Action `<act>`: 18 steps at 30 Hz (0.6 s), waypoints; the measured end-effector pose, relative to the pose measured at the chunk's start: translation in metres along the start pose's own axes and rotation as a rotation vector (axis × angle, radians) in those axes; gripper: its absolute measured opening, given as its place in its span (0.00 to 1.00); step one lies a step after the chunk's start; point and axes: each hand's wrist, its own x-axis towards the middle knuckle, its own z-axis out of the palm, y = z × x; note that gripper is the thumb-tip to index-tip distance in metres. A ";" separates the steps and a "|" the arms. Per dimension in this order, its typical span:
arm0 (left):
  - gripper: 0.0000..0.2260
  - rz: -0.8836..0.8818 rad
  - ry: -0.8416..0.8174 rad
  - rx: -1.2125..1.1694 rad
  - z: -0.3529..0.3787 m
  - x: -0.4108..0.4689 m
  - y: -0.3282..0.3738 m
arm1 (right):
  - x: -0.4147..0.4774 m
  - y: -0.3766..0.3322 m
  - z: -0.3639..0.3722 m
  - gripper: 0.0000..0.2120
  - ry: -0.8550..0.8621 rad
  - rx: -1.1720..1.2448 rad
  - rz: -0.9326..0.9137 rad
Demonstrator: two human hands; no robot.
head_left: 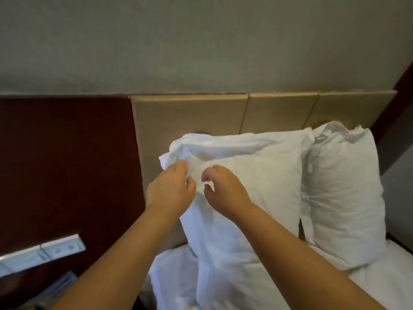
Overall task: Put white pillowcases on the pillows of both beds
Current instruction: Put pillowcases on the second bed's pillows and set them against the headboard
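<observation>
The near pillow stands propped against the headboard, long axis running up from the bed. Its loose pillowcase end bunches at the top-left corner — nearest the left hand, which pinches that cloth. The right hand hovers just beside, fingers curled and apart, gripping nothing — 1 short reach away.

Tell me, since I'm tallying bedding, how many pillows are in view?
2: one pillow leans on the headboard under both hands, the other pillow stands to its right. More may be hidden.

Dim, soft indoor light, no hard shadows. Brightest on white pillows, slightly washed out. Overall soft focus, motion blur around hands. Wide-angle bending of headboard edges.
</observation>
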 end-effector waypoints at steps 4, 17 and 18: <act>0.03 -0.090 -0.323 0.013 0.065 -0.064 -0.020 | -0.087 0.029 0.062 0.08 -0.105 0.024 0.133; 0.07 -0.194 -0.966 0.203 0.247 -0.268 -0.121 | -0.293 0.087 0.227 0.13 -0.682 -0.061 0.459; 0.09 -0.201 -0.983 0.199 0.257 -0.276 -0.125 | -0.299 0.088 0.237 0.14 -0.710 -0.077 0.432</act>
